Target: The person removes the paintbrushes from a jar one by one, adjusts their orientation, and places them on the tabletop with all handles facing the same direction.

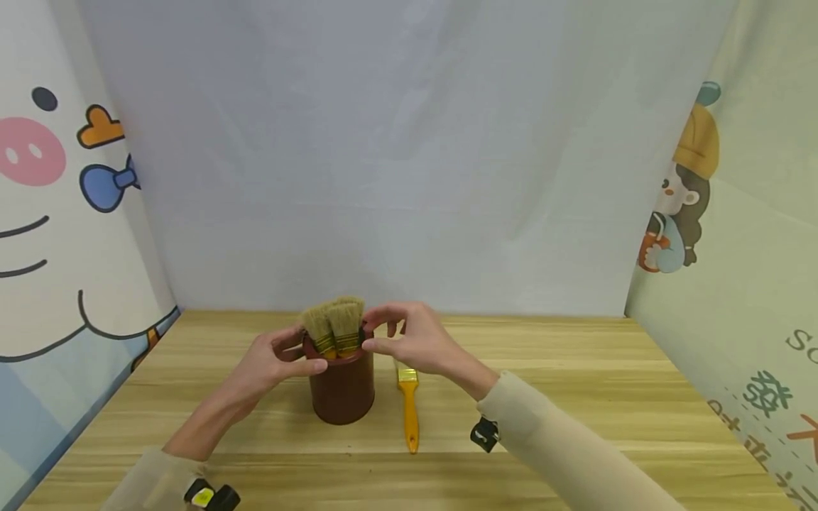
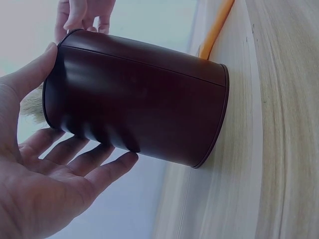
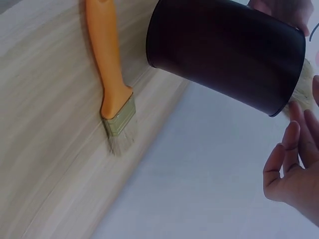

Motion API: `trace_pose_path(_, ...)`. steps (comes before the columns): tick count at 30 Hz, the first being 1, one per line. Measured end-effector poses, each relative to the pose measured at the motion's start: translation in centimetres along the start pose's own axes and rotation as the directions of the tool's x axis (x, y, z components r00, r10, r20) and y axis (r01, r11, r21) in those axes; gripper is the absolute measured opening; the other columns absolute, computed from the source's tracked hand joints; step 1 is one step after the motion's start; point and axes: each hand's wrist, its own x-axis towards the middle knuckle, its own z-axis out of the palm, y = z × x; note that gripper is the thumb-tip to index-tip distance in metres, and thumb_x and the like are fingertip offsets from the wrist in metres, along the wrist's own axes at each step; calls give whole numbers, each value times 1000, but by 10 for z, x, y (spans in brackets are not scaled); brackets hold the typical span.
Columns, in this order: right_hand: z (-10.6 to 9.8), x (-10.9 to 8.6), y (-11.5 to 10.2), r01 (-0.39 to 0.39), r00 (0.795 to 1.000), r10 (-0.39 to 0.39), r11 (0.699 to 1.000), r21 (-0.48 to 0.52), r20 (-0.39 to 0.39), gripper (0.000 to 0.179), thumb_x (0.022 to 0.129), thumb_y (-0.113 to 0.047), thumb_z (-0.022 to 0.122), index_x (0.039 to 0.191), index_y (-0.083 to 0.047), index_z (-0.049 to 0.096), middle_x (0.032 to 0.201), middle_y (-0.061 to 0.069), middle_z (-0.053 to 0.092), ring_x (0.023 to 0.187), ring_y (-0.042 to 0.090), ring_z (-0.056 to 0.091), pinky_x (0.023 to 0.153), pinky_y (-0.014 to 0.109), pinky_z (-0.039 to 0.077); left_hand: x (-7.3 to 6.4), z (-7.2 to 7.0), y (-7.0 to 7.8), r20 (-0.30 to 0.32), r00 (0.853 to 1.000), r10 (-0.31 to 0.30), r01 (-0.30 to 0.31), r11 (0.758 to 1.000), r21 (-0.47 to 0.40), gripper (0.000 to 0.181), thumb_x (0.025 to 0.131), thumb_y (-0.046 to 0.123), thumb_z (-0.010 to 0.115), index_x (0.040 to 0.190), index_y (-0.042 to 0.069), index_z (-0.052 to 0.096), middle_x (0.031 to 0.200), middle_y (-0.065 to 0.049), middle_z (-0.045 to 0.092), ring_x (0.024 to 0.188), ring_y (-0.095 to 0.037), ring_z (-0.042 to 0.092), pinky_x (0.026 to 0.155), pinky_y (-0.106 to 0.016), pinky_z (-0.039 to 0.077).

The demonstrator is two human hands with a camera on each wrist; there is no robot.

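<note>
A dark reddish-brown cylindrical holder [image 1: 342, 390] stands upright on the table, with paintbrushes [image 1: 346, 326] in it, bristles up. My left hand [image 1: 271, 365] holds the holder near its top, thumb at the front rim and fingers along the left side. Over at the right rim is my right hand [image 1: 412, 337], its thumb and index fingertips close beside the bristles. In the right wrist view its fingers [image 3: 291, 144] are loosely bent, with nothing visible held between them. An orange-handled paintbrush [image 1: 410, 415] lies flat just right of the holder, handle toward me.
The wooden table [image 1: 524, 397] extends on both sides of the holder. A pale cloth [image 1: 396, 156] hangs along its back edge. Printed cartoon panels flank it, with a pig [image 1: 32, 150] on the left and a capped figure [image 1: 677, 206] on the right.
</note>
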Motion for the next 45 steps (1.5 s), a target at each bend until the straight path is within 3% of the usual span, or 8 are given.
trace_pose_path(10, 15, 10, -4, 11, 998, -15, 996, -90, -54, 31, 92, -13, 85, 120, -6, 75, 104, 2, 78, 72, 17, 55, 64, 27, 43, 2, -1, -4, 7, 1000, -1, 1, 1000, -1, 76, 95, 19, 81, 160, 4, 44, 158, -22, 46, 143, -48, 46, 109, -54, 49)
trace_pose_path(21, 26, 14, -9, -28, 994, 21, 997, -67, -106, 32, 91, -13, 86, 119, -10, 72, 96, 0, 77, 59, 13, 45, 57, 25, 36, 2, -1, -4, 4, 1000, 6, -6, 1000, -6, 67, 95, 19, 81, 154, 4, 53, 150, -20, 54, 138, -44, 53, 105, -49, 52)
trace_pose_path(29, 28, 16, -11, -36, 994, 23, 993, -115, -107, 29, 90, -14, 87, 115, -10, 73, 105, 1, 74, 69, 18, 51, 62, 27, 41, 2, -1, -4, 2, 1000, 5, -5, 1000, -17, 70, 95, 19, 81, 156, 5, 51, 155, -21, 51, 139, -47, 51, 106, -51, 52)
trace_pose_path(36, 30, 18, -13, -30, 995, 20, 994, -103, -96, 35, 88, -8, 88, 112, -14, 63, 99, 0, 76, 55, 15, 47, 53, 26, 36, 2, 0, -4, -3, 1000, -5, 5, 1000, -22, 72, 94, 19, 81, 157, 5, 49, 155, -22, 49, 140, -47, 50, 107, -51, 51)
trace_pose_path(45, 31, 19, -13, 58, 997, -63, 993, -104, -45, 44, 91, -1, 82, 128, -10, 60, 98, 4, 72, 58, 15, 52, 56, 26, 44, -2, -1, 0, 2, 1000, -23, 23, 999, -28, 79, 96, 19, 79, 163, 3, 39, 160, -26, 42, 143, -48, 45, 110, -54, 48)
